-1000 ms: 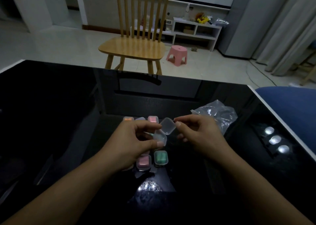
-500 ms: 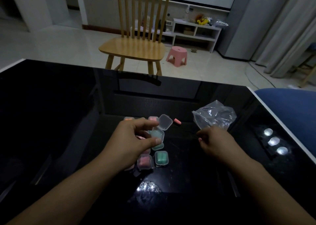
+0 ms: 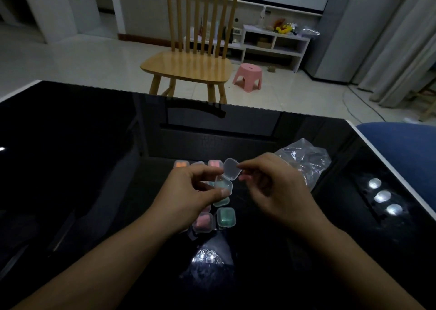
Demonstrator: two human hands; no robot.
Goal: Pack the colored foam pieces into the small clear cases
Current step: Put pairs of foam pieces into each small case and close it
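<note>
1. Head view, dim light. We see a glossy black table [image 3: 94,168] with a cluster of small clear cases near its middle, both bare hands raised just above them.

2. The left hand [image 3: 186,196] pinches an open clear case [image 3: 223,184] between thumb and forefinger; the other fingers are curled under. The case base looks faintly green inside, but we cannot tell whether a foam piece is seated in it.

3. The hinged lid [image 3: 232,171] of that case stands open, tilted up toward the right hand [image 3: 276,191]. The right hand's thumb and forefinger are closed at the lid's right edge; whether they also hold a foam piece we cannot tell, since motion blur hides the fingertips.

4. Closed cases on the table nearest us: one with a pink foam piece [image 3: 203,222] and, just beside it on the right, one with a green foam piece [image 3: 226,217].

5. Another greenish case [image 3: 221,201] lies just beneath the held one, partly hidden.

6. At the far row: a case with orange contents [image 3: 181,164], one with pink contents [image 3: 214,164], and a paler one between them, mostly hidden by the left hand.

7. A crumpled clear plastic bag [image 3: 304,158] lies on the table behind the right hand.

8. Beyond the table: a wooden chair [image 3: 188,66] and a pink stool [image 3: 247,76].
</note>
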